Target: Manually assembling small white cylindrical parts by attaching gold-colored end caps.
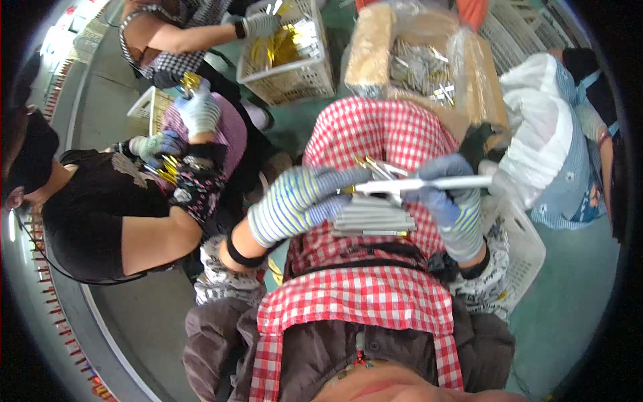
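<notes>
The gloved left hand [301, 204] covers one end of the white rod [429, 183], and the stack of grey strips [374, 221] is partly hidden under both hands. At the upper right, the cardboard box [429, 74] sits behind wrinkled plastic, its small parts too blurred to identify.

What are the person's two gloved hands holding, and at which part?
Both hold one thin white rod: the left hand grips its left end, the right hand its middle. A stack of grey rods lies beneath.

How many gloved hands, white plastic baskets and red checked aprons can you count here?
Gloved hands: 5 (wearer's left hand, right hand, co-workers' at)
White plastic baskets: 3 ()
Red checked apron: 1
Total: 9
</notes>
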### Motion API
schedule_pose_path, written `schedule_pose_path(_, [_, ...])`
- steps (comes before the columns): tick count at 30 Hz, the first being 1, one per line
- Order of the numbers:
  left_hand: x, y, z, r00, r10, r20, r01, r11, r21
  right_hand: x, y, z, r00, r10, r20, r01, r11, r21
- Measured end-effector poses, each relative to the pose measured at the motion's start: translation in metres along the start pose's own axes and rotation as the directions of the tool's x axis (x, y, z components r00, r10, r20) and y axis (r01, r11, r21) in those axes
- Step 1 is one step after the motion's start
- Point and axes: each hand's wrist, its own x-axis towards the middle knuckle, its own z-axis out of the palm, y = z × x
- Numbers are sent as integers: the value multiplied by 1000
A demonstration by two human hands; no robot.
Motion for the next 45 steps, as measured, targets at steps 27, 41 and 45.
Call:
schedule_pose_path(27, [-27,2,34,984,139,112,-162,961,225,-18,-32,-22,702,106,704,684,174,-708])
schedule_pose_path(41, [0,33,30,951,115,289,-275,745,608,-27,11,-41,792,409,452,32,713,-700])
schedule_pose_path(45, [22,21,33,926,282,249,-376,710,596,-29,12,-53,844,294,448,211,585,-783])
